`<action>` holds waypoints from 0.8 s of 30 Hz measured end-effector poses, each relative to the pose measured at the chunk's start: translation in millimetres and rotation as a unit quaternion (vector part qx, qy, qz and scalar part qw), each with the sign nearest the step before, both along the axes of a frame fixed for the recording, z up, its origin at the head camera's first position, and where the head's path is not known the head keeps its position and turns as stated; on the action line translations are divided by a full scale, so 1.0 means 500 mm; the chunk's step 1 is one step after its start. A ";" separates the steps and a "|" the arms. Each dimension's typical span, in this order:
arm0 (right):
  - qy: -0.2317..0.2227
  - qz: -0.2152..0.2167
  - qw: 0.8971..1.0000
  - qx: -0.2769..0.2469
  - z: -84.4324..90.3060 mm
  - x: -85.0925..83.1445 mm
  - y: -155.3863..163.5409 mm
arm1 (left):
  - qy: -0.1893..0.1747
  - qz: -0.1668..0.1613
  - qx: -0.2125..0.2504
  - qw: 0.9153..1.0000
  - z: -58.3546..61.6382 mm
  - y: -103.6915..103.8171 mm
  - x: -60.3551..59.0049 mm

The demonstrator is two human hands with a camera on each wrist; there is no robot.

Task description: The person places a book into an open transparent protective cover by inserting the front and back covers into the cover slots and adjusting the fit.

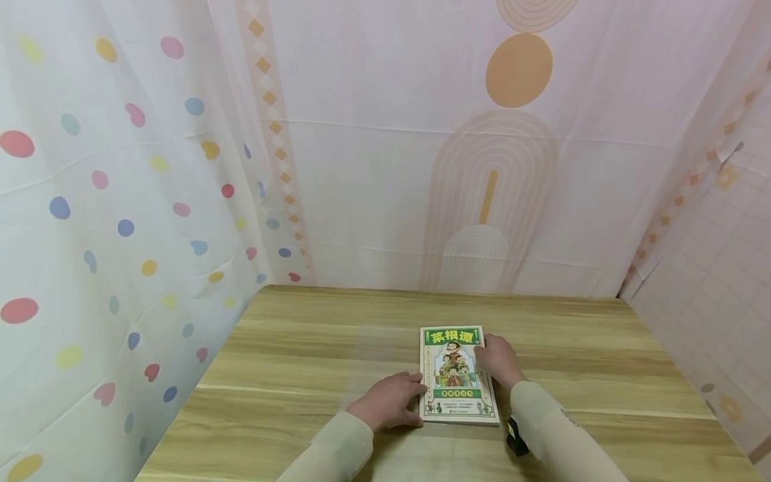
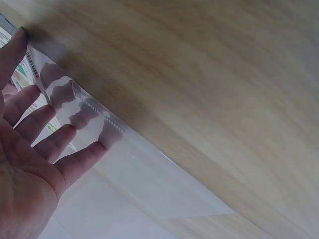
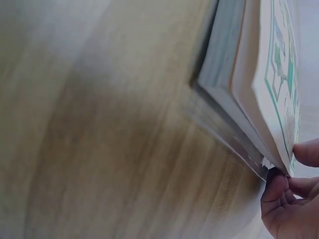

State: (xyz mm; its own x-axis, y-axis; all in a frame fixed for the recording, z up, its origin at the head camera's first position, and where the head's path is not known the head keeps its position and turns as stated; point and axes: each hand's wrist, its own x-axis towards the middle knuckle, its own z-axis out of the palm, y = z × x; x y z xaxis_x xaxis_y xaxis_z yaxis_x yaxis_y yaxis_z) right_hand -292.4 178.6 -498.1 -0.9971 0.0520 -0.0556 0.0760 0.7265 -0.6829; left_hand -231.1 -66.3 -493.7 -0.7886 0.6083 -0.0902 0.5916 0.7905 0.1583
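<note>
A paperback book (image 1: 456, 371) with a green-and-white illustrated cover lies face up on the wooden table. At its left edge is my left hand (image 1: 394, 400), fingers extended against the spine side. In the left wrist view those fingers (image 2: 65, 139) are spread at a clear plastic film (image 2: 164, 184) with a serrated strip, the thumb close to the book's corner. My right hand (image 1: 500, 358) pinches the book's right edge, thumb on the cover. Curled fingers (image 3: 276, 194) sit under that edge in the right wrist view, where clear film also shows beneath the book.
The wood-grain table (image 1: 289, 375) extends on both sides of the book. Behind it hangs a pale curtain (image 1: 373, 201), and a dotted curtain (image 1: 132, 268) hangs at the left. A small black device (image 1: 516, 438) is at my right wrist.
</note>
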 end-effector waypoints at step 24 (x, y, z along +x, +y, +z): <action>0.000 -0.022 1.000 -0.019 0.002 0.013 0.013 | -0.010 0.004 0.009 1.000 0.006 0.002 0.002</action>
State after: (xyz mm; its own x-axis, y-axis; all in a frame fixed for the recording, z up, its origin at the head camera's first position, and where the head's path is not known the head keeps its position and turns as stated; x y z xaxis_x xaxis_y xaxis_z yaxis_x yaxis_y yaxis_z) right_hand -285.8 185.0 -496.9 -0.9939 0.0942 -0.0579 0.1073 0.6966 -0.7094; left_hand -230.1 -65.3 -490.7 -0.7919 0.6032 -0.0954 0.5813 0.7924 0.1851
